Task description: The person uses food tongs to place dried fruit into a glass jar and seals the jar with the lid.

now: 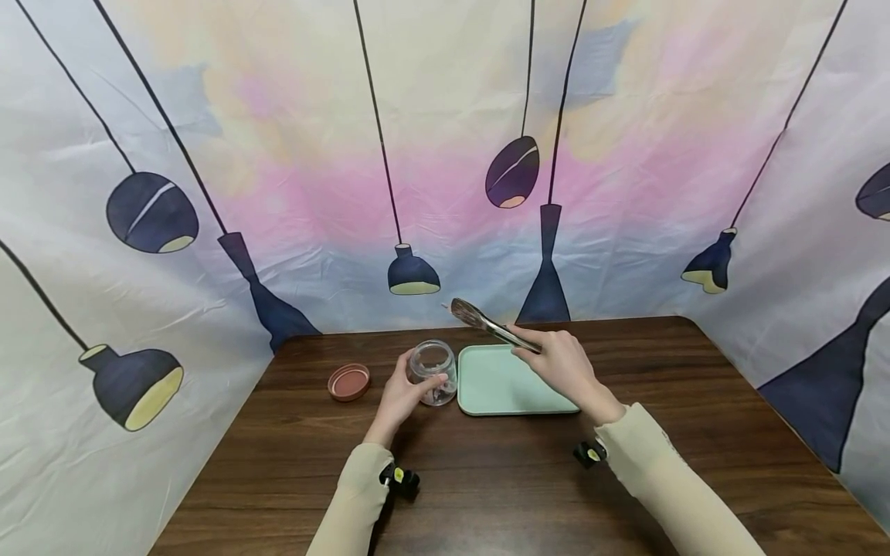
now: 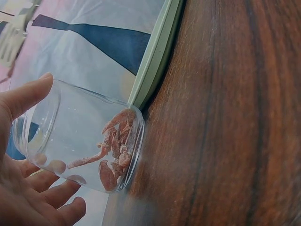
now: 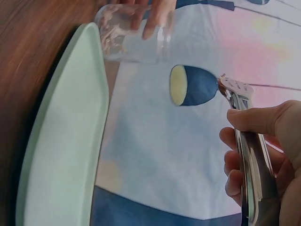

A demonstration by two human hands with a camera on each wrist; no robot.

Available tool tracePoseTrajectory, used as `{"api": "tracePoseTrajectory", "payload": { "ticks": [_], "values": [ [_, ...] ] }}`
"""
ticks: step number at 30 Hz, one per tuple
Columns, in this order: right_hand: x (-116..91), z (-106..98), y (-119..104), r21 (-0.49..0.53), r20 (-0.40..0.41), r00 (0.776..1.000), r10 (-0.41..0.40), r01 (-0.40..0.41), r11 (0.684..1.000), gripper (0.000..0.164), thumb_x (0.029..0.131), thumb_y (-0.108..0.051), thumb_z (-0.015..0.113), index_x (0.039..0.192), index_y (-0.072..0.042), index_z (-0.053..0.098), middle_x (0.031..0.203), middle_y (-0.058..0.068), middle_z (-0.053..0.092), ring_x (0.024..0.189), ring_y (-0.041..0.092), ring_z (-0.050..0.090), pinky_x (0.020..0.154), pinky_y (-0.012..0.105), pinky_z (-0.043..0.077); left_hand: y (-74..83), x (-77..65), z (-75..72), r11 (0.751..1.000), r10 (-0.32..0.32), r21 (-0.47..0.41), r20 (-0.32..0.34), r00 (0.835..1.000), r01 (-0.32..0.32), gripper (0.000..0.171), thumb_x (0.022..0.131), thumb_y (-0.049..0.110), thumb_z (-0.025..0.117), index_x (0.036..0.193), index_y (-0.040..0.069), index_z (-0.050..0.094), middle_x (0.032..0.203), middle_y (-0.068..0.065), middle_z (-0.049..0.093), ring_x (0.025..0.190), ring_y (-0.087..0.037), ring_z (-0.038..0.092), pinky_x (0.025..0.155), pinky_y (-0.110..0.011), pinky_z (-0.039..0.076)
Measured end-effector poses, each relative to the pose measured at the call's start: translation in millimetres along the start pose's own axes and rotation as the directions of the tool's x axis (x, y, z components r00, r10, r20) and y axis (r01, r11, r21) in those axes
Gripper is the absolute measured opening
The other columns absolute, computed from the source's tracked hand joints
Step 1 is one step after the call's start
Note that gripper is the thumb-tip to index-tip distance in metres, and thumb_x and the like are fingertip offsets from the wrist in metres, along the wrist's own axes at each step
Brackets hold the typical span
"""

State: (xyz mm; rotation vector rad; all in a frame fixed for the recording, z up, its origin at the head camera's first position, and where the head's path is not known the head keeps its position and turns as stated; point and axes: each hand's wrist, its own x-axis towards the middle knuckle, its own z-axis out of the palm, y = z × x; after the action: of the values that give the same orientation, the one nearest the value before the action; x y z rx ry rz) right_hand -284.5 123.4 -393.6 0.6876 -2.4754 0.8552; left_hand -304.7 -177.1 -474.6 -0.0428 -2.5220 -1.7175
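Note:
My left hand (image 1: 399, 395) holds a clear jar (image 2: 80, 120) upright on the table, thumb on one side and fingers on the other. Reddish, powdery dried strips (image 2: 113, 148) lie at the jar's bottom in the left wrist view. My right hand (image 1: 565, 369) grips metal tongs (image 1: 490, 323) by the handles, above the tray and to the right of the jar. The tongs' slotted tips point left, higher than the jar's open mouth. A small pinkish bit shows at the tips; whether they pinch it firmly I cannot tell.
A pale green tray (image 1: 497, 386) lies just right of the jar on the brown wooden table (image 1: 487, 471). To the jar's left sits a reddish-brown round lid (image 1: 349, 382). Behind the table hangs a cloth (image 1: 313, 193) printed with lamps.

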Motion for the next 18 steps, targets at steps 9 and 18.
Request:
{"api": "tracePoseTrajectory", "payload": {
  "ticks": [9,18],
  "values": [
    [-2.2,2.1,-14.4,0.048,0.028,1.000,-0.007,0.006,0.999,0.043,0.094,-0.024,0.074,0.137,-0.021,0.066,0.045,-0.010,0.037,0.039,0.005,0.021,0.042,0.023,0.021,0.0,-0.6,0.0,1.000,0.001,0.001,0.006,1.000,-0.001,0.090,0.083,0.048,0.082,0.154,0.017,0.035,0.147,-0.016,0.050,0.133,-0.036,0.048,0.104,-0.060,0.039],
    [-8.4,16.4,-15.0,0.033,0.059,0.998,-0.036,0.034,0.999,0.043,0.093,-0.022,0.076,0.135,-0.022,0.067,0.047,-0.014,0.038,0.039,0.003,0.022,0.043,0.023,0.023,-1.1,0.1,0.2,1.000,-0.004,0.007,0.003,1.000,0.004,0.090,0.083,0.047,0.082,0.154,0.017,0.035,0.148,-0.016,0.048,0.135,-0.037,0.046,0.104,-0.060,0.038]
  ]
}}
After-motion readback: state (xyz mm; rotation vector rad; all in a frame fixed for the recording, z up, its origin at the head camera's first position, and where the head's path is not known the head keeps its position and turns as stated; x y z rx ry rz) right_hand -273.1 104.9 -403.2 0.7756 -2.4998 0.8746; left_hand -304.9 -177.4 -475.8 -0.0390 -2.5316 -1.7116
